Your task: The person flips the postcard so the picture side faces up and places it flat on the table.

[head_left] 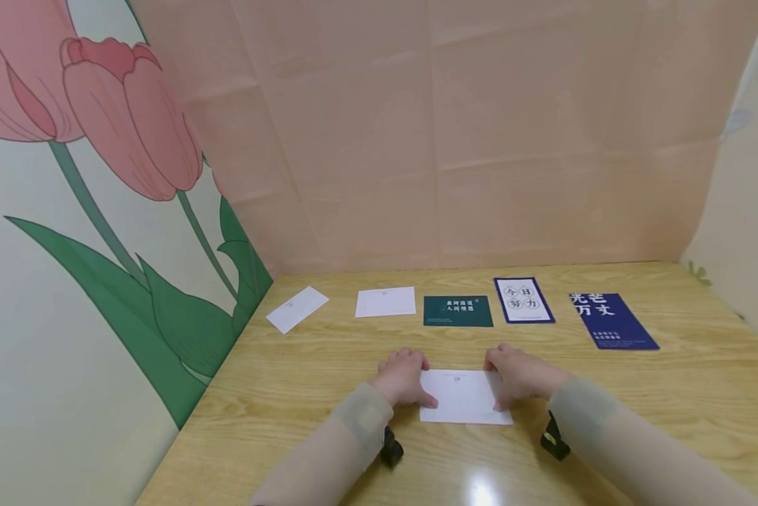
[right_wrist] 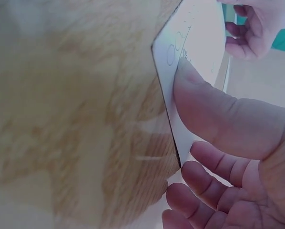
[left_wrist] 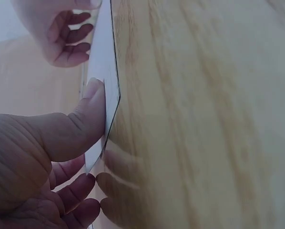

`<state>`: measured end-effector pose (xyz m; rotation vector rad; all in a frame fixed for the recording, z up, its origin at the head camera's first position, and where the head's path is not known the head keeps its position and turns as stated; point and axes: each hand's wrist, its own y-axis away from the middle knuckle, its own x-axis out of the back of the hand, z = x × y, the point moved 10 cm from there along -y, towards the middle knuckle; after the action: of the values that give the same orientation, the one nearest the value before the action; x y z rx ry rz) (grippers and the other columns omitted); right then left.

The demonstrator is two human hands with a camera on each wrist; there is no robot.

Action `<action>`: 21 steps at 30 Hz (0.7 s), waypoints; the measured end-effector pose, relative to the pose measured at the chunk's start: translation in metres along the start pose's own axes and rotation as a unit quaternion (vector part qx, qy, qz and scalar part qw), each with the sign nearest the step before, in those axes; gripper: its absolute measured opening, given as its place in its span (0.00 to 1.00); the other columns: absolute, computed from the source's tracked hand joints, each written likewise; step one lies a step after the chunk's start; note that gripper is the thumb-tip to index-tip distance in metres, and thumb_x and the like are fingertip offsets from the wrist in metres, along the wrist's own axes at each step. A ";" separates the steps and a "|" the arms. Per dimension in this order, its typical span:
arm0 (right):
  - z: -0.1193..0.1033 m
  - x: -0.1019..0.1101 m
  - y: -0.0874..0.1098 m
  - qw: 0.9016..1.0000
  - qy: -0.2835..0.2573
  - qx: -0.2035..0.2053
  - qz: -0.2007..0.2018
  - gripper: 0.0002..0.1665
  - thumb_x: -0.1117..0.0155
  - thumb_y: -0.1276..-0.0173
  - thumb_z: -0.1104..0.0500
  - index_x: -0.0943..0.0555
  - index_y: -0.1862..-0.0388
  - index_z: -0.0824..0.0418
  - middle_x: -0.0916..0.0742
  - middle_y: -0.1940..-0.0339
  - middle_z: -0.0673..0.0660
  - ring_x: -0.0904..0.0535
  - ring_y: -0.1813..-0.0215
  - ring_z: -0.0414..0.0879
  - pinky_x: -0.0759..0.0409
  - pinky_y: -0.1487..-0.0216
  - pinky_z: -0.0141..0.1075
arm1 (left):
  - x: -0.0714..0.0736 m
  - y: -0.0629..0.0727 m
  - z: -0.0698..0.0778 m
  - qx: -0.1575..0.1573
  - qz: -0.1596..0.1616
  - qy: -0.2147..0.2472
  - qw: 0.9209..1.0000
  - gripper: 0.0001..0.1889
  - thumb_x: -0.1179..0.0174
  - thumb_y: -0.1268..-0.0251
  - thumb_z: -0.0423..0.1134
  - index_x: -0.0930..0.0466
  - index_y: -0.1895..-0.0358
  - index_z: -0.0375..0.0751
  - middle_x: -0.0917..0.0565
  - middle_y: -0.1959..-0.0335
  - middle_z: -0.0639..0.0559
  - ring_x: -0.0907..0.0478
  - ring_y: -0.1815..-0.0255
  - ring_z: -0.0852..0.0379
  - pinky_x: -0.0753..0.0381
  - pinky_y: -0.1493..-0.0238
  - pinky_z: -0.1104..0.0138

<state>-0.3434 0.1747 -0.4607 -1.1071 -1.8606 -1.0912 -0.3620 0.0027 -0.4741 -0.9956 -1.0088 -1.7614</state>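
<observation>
A white postcard [head_left: 461, 399] with small print at its top edge lies in front of me, near the table surface. My left hand [head_left: 405, 378] holds its left side. In the left wrist view the left thumb [left_wrist: 80, 125] lies on the card's face, with the curled fingers at its side edge. My right hand [head_left: 519, 374] holds the opposite side. The right wrist view shows the right thumb [right_wrist: 214, 107] on the face, beside printed rings, and fingertips around the edge. The card's underside is hidden.
Behind the hands, a row of cards lies on the wooden table [head_left: 328, 351]: a tilted white card [head_left: 297, 309], another white card [head_left: 385, 303], a green card [head_left: 458, 311], a blue-bordered card [head_left: 524, 301] and a dark blue card [head_left: 622, 327]. A pink cloth [head_left: 480, 140] hangs behind.
</observation>
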 end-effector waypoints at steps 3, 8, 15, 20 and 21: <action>0.001 0.000 -0.001 1.000 -0.001 -0.002 0.001 0.34 0.17 0.59 0.55 0.24 0.53 0.56 0.24 0.60 0.55 0.28 0.59 0.51 0.23 0.55 0.47 | 0.000 0.001 0.000 0.000 0.002 0.001 1.000 0.30 0.22 0.62 0.56 0.25 0.54 0.53 0.27 0.57 0.56 0.35 0.55 0.54 0.34 0.48 0.59; 0.003 -0.001 -0.001 1.000 -0.004 -0.006 0.000 0.34 0.17 0.59 0.56 0.24 0.53 0.56 0.24 0.60 0.55 0.28 0.60 0.51 0.23 0.56 0.47 | 0.000 0.002 0.000 0.002 0.007 0.005 1.000 0.30 0.23 0.61 0.55 0.26 0.53 0.54 0.27 0.56 0.56 0.35 0.55 0.54 0.35 0.49 0.59; 0.002 0.001 0.000 1.000 -0.006 -0.010 0.003 0.35 0.16 0.60 0.55 0.23 0.52 0.57 0.25 0.59 0.56 0.28 0.59 0.52 0.23 0.57 0.47 | -0.001 0.003 -0.001 0.005 0.008 0.010 1.000 0.31 0.23 0.60 0.55 0.25 0.50 0.54 0.26 0.53 0.56 0.35 0.53 0.54 0.35 0.46 0.58; 0.004 0.000 -0.001 1.000 -0.010 -0.014 0.008 0.36 0.16 0.61 0.55 0.24 0.52 0.56 0.25 0.57 0.57 0.28 0.59 0.53 0.23 0.59 0.46 | -0.002 0.003 -0.001 0.006 0.010 0.008 1.000 0.33 0.23 0.60 0.55 0.25 0.47 0.53 0.26 0.51 0.55 0.35 0.51 0.53 0.36 0.43 0.56; 0.004 0.000 -0.001 1.000 -0.011 -0.013 0.008 0.36 0.16 0.61 0.55 0.24 0.51 0.56 0.25 0.57 0.57 0.28 0.59 0.53 0.23 0.59 0.46 | -0.002 0.003 -0.001 0.006 0.010 0.008 1.000 0.32 0.23 0.59 0.55 0.25 0.47 0.53 0.26 0.51 0.55 0.35 0.51 0.53 0.36 0.43 0.56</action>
<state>-0.3448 0.1781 -0.4627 -1.1522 -1.8560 -1.1008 -0.3583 0.0011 -0.4761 -0.9794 -0.9942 -1.7427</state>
